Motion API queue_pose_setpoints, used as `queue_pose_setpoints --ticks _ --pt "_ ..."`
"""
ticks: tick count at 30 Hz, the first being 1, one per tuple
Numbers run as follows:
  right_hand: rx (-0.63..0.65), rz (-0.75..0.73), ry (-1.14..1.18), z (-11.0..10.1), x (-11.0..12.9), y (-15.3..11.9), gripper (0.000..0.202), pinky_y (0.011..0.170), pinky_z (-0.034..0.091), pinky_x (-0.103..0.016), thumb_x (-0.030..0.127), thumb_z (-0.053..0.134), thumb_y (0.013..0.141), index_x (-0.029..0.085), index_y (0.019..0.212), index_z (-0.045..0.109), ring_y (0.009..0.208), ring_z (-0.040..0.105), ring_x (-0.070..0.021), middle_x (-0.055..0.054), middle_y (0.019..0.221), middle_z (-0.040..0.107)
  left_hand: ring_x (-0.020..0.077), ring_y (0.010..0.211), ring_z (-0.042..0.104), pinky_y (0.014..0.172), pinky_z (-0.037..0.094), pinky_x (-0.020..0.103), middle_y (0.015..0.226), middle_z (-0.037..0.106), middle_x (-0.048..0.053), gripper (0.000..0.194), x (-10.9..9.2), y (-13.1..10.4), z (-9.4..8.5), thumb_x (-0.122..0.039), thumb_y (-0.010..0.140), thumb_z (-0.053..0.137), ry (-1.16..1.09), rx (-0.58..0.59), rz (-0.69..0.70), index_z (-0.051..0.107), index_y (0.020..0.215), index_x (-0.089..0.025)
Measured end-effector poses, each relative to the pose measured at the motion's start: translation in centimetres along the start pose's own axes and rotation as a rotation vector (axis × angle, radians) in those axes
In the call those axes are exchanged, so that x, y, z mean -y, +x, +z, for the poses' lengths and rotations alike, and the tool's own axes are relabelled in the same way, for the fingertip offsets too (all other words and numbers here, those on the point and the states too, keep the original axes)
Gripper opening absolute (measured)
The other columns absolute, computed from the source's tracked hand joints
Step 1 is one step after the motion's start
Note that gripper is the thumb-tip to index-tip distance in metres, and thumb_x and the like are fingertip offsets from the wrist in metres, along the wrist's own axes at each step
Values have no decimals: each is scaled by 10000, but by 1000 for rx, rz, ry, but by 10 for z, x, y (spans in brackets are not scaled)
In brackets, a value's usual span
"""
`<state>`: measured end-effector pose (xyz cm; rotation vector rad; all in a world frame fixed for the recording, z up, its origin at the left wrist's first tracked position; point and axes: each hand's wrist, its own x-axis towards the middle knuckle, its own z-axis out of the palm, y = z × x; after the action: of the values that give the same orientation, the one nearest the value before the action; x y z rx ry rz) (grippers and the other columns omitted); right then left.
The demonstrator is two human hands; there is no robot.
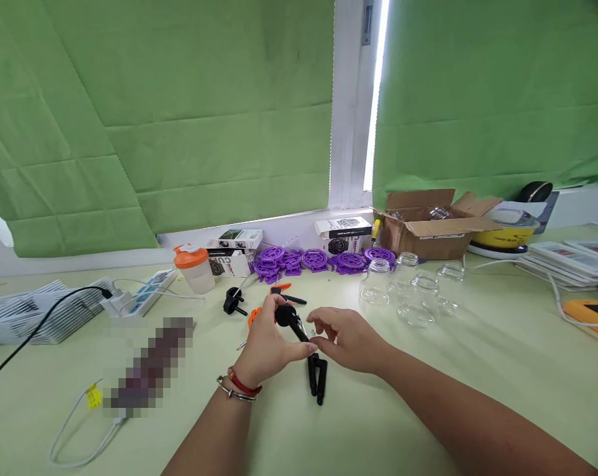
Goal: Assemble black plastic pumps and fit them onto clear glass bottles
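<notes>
My left hand is closed round a black tool with a round head and two slim arms that point down toward me. The tool's exact kind is unclear. At its right side, my right hand has its fingers bent and drawn together by the tool's metal part. A tiny pale piece shows at those fingertips, too small to name. Just beyond my hands lie an orange-and-black tool and an orange piece, partly behind my left hand. A black round part with prongs is farther left.
Purple plastic wheel-shaped parts line the back, near printed boxes. Several glass jars stand right, before an open cardboard box. On the left are an orange-lidded shaker bottle, a power strip and cables.
</notes>
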<state>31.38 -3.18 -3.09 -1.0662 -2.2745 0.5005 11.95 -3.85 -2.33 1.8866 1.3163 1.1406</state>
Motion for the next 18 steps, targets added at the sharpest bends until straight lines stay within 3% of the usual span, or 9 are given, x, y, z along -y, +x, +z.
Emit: queue_pose_setpoints --ticks 2,5,10,18 --pt "42 -10 22 -2 3 -1 344 573 362 -234 206 574 749 218 1093 567 584 489 -99 6 803 626 215 920 560 823 453 386 1004 564 44 683 0 -1 2 -376 490 822 79 -14 22 452 1043 -223" --pt "36 58 9 -4 6 -2 268 568 344 -233 219 551 768 209 1034 584 585 493 -107 15 725 611 219 916 560 807 460 387 1000 562 41 696 -1 -2 3 -377 494 814 146 -9 46 435 1057 -226" --pt "95 88 -9 -5 7 -1 311 565 322 -228 184 542 750 216 1057 581 593 499 -113 29 666 582 226 929 558 808 462 395 1030 556 49 710 -2 -2 4 -395 503 804 203 -14 59 412 1072 -230" --pt "68 126 -24 -9 9 0 290 559 303 -226 211 540 759 222 1044 594 566 460 -104 47 616 522 223 912 560 793 467 397 1028 554 43 708 0 -2 6 -411 506 794 248 -25 78 410 1073 -234"
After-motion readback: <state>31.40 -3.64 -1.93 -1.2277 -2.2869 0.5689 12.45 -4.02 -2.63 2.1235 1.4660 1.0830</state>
